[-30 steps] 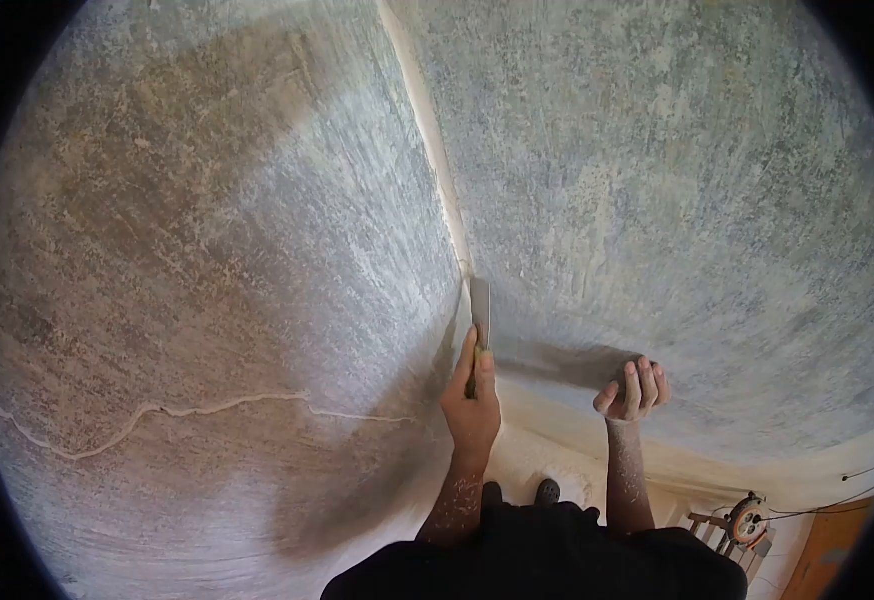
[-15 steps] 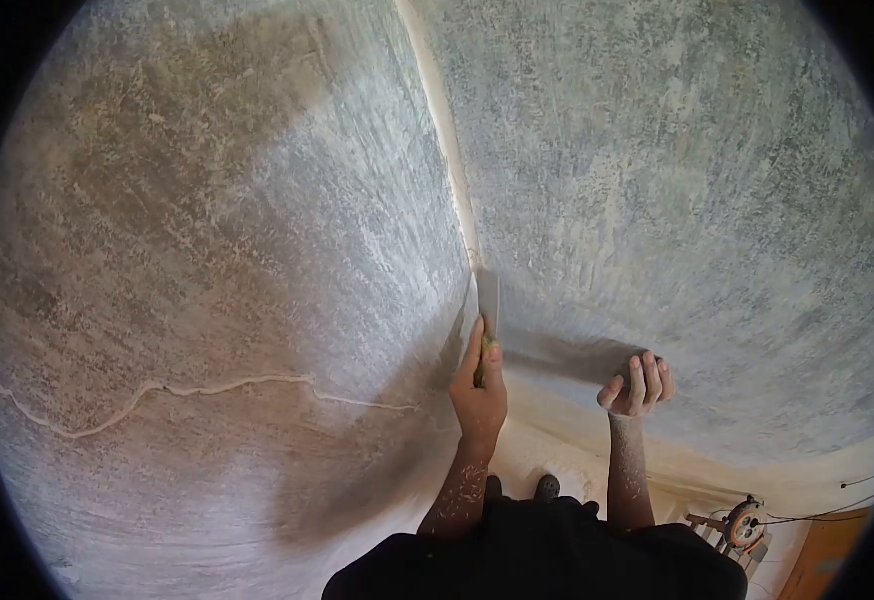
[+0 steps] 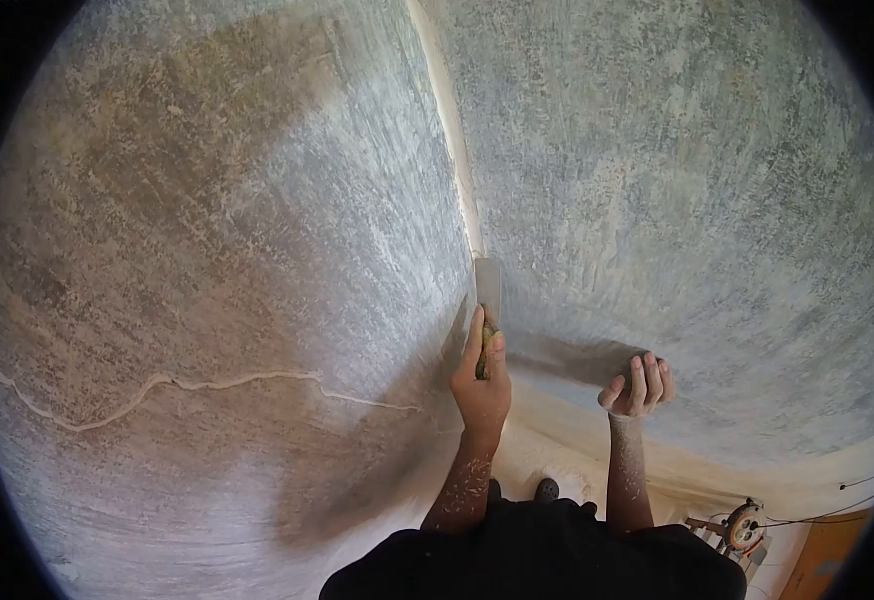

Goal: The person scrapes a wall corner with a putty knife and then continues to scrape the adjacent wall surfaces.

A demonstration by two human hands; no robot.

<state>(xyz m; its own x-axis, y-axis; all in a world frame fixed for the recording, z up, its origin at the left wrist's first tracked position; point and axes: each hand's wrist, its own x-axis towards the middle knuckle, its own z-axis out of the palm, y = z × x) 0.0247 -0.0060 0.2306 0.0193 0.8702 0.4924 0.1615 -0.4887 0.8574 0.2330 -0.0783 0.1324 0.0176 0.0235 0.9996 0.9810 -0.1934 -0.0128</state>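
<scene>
My left hand (image 3: 480, 390) is wrapped round the handle of a putty knife (image 3: 488, 290), its index finger stretched along the tool. The wide grey blade points up and lies at the corner between two walls, right at the lower end of a pale filler strip (image 3: 462, 185). Over to the right, my right hand (image 3: 637, 388) is raised near the right wall (image 3: 677, 230), fingers loosely bent, thumb apart, nothing visible in it. Pale flecks cover both forearms.
A pale filled crack (image 3: 197, 383) winds across the left wall (image 3: 207, 230). At lower right, an orange-rimmed cable reel (image 3: 743, 527) stands near thin black cables (image 3: 817, 517) and an orange-brown panel (image 3: 829, 560). A dark shoe (image 3: 547, 489) shows below.
The putty knife blade has moved slightly up along the corner with my left hand, and its face shows broader. My right hand has hardly moved.
</scene>
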